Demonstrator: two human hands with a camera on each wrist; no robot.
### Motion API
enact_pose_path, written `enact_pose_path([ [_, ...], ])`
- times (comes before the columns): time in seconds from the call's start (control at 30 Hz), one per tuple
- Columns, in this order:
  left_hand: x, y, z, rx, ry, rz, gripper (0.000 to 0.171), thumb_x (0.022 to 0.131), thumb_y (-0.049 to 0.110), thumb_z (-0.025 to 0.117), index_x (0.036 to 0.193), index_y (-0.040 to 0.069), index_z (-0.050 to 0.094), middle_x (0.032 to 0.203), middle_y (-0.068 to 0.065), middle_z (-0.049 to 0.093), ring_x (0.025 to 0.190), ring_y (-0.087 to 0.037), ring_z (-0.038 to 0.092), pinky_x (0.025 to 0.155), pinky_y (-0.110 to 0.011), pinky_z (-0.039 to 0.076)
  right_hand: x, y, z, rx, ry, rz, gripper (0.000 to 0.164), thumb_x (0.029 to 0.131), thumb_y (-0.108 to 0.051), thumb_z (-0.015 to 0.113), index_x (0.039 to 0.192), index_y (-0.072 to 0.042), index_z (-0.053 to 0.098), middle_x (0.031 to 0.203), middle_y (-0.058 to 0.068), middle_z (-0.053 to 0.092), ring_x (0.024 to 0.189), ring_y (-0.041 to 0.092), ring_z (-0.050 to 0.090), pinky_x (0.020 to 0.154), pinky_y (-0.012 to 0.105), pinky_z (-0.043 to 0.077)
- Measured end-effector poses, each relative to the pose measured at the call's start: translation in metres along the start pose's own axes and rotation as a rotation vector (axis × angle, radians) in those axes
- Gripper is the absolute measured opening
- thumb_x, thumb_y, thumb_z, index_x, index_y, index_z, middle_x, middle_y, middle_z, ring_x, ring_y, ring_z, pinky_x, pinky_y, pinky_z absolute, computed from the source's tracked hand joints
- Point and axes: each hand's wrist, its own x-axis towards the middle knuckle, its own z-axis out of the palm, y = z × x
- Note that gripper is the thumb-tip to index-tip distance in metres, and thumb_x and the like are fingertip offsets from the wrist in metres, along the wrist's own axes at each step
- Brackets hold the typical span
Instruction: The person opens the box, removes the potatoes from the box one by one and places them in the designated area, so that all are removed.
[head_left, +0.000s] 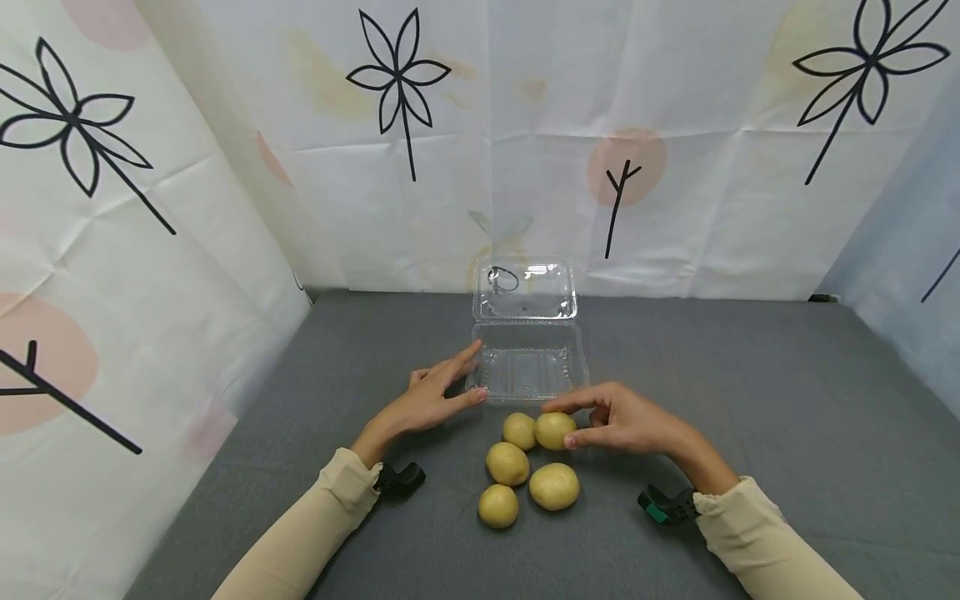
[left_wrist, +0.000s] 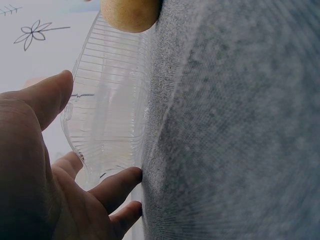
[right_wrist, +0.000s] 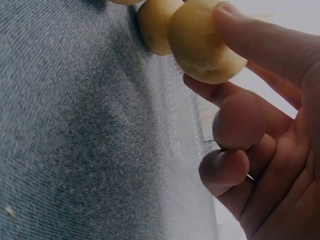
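My right hand (head_left: 621,421) pinches a yellow potato (head_left: 553,432) between thumb and fingers; in the right wrist view this potato (right_wrist: 200,45) is close beside another potato (right_wrist: 156,27). The other potatoes lie on the grey table: one (head_left: 518,431) just left of the held one, and several closer to the body, such as the larger potato (head_left: 554,487). A clear plastic clamshell box (head_left: 525,379) stands behind them with its lid (head_left: 525,292) raised at the back. At the box's left side is my left hand (head_left: 431,404), fingers spread, fingertips right at its wall (left_wrist: 107,100).
Grey cloth (head_left: 712,375) covers the table. A white printed curtain (head_left: 525,167) rises along the back edge, just behind the lid, and another curtain (head_left: 187,333) borders the left side. Both wrists wear black straps (head_left: 399,480).
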Motion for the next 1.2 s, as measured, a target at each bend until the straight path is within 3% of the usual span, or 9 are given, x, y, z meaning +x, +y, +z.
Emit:
enact_pose_path([
  [0.3,0.000,-0.001,0.001,-0.001,0.003,0.007,0.082,0.101,0.057,0.055,0.165,0.033,0.011,0.162,-0.002,0.042,0.155,-0.030,0.028,0.104,-0.056,0.014,-0.002,0.008,0.002,0.005,-0.093,-0.011,0.047,0.095,-0.018,0.074,0.138,-0.001,0.063,0.135,0.021,0.065,0.045,0.001,0.047,0.044,0.031,0.049],
  [0.73,0.000,0.000,0.000,-0.004,-0.005,-0.005,0.082,0.100,0.059,0.054,0.165,0.035,0.010,0.162,0.001,0.041,0.156,-0.027,0.024,0.106,-0.055,0.014,0.000,0.013,0.004,-0.013,-0.117,-0.057,0.046,0.095,-0.017,0.074,0.137,0.000,0.063,0.114,0.015,0.074,0.048,0.000,0.047,0.048,0.026,0.048],
  [1.2,0.000,-0.001,0.000,-0.014,-0.003,-0.002,0.080,0.103,0.059,0.048,0.166,0.032,0.006,0.162,0.000,0.041,0.156,-0.030,0.023,0.105,-0.057,0.014,0.001,0.011,0.005,-0.028,-0.117,-0.051,0.049,0.094,-0.017,0.075,0.138,0.000,0.062,0.115,0.017,0.074,0.056,0.001,0.050,0.053,0.025,0.047],
])
